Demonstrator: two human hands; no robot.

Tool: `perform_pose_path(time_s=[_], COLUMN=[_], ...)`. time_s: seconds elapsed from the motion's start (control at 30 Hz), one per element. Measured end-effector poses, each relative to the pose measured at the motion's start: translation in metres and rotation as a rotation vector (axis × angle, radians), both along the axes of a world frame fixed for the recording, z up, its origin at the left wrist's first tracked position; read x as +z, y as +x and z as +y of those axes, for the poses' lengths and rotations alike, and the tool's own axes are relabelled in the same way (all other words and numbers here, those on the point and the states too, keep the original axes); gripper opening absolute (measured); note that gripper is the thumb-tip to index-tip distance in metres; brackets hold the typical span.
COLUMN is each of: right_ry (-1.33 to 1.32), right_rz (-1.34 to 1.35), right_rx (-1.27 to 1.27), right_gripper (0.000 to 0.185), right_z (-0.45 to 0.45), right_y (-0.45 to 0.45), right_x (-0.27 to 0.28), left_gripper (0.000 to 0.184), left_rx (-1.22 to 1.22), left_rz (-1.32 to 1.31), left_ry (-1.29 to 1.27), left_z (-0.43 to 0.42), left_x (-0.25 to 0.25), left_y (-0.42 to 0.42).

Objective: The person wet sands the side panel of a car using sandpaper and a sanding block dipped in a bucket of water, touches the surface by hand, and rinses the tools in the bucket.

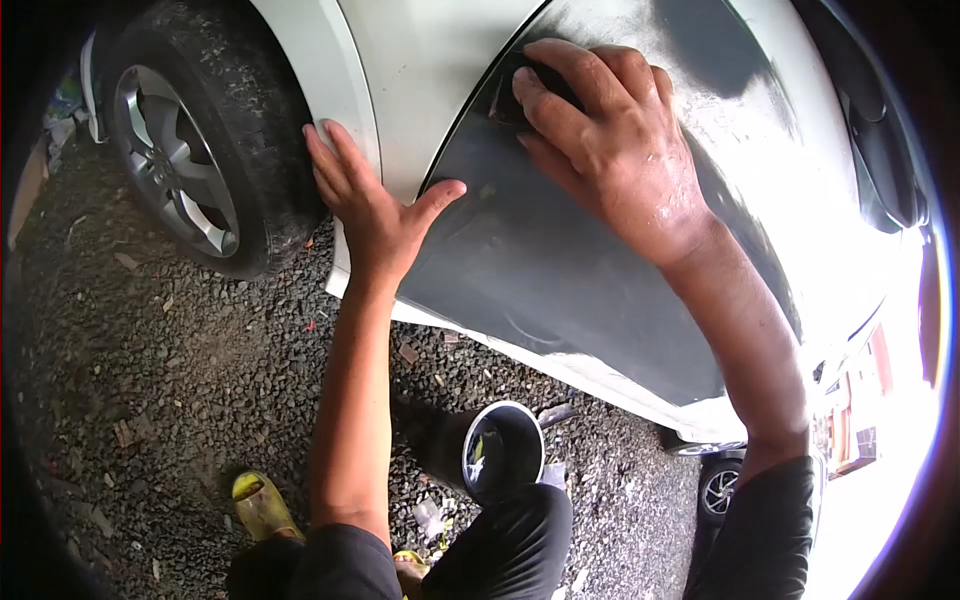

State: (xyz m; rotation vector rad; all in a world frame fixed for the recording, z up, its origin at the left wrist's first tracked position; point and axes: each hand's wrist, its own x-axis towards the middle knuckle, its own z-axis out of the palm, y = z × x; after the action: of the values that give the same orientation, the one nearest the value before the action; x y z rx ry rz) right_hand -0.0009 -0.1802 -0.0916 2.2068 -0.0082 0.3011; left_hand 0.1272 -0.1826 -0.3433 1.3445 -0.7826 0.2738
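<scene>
My right hand grips a small dark sanding block, pressed to the upper part of a car door near its edge. Most of the block is hidden under the curled fingers. Wet spots shine on the back of this hand. Dull dark grey coating covers much of the white door, with a blotchy edge toward the top right. My left hand rests with fingers spread on the white body panel beside the wheel arch, its thumb reaching over the door seam. It holds nothing.
A car wheel stands at the left. On the gravel below the door is a dark bucket with liquid and scraps inside. My feet wear yellow slippers. Another vehicle's wheel shows at the lower right.
</scene>
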Motion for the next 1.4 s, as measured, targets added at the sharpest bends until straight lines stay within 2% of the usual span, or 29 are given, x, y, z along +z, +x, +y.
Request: perform_pose_path(time_s=[0.2, 0.33, 0.37, 0.4, 0.6, 0.83, 0.93, 1.03, 1.2, 1.4], right_ry=[-0.016, 0.007, -0.012, 0.004, -0.023, 0.004, -0.003, -0.030, -0.005, -0.041], right_rz=[0.067, 0.026, 0.011, -0.011, 0.005, -0.034, 0.000, 0.008, -0.021, 0.012], right_rx=[-0.061, 0.007, 0.055, 0.065, -0.070, 0.045, -0.038, -0.051, 0.047, -0.055], right_gripper=[0.051, 0.053, 0.040, 0.041, 0.046, 0.043, 0.052, 0.042, 0.044, 0.041], right_z=[0.000, -0.003, -0.004, -0.004, -0.001, -0.004, -0.002, 0.002, -0.004, 0.002], right_y=[-0.068, -0.018, 0.000, 0.001, -0.066, 0.000, -0.040, -0.056, 0.005, -0.057], right_x=[0.009, 0.003, 0.000, -0.003, 0.005, 0.000, 0.004, 0.008, 0.004, 0.009], left_gripper=[0.141, 0.141, 0.142, 0.141, 0.141, 0.141, 0.140, 0.140, 0.141, 0.141], left_rx=[0.021, 0.032, 0.031, 0.025, 0.015, -0.002, 0.000, 0.021, 0.023, 0.022], left_rz=[-0.016, -0.017, -0.020, -0.015, 0.002, 0.018, 0.010, -0.004, -0.014, -0.014], left_ry=[-0.019, -0.019, -0.022, -0.016, -0.015, -0.018, -0.004, -0.010, -0.024, 0.000], left_z=[-0.003, -0.005, -0.004, -0.002, -0.003, 0.000, 0.000, -0.002, -0.003, -0.002], left_x=[0.000, -0.001, -0.001, 0.000, 0.000, 0.002, 0.002, 0.000, 0.000, 0.000], left_y=[0.002, 0.002, 0.002, 0.001, 0.001, -0.001, -0.002, -0.001, 0.001, 0.001])
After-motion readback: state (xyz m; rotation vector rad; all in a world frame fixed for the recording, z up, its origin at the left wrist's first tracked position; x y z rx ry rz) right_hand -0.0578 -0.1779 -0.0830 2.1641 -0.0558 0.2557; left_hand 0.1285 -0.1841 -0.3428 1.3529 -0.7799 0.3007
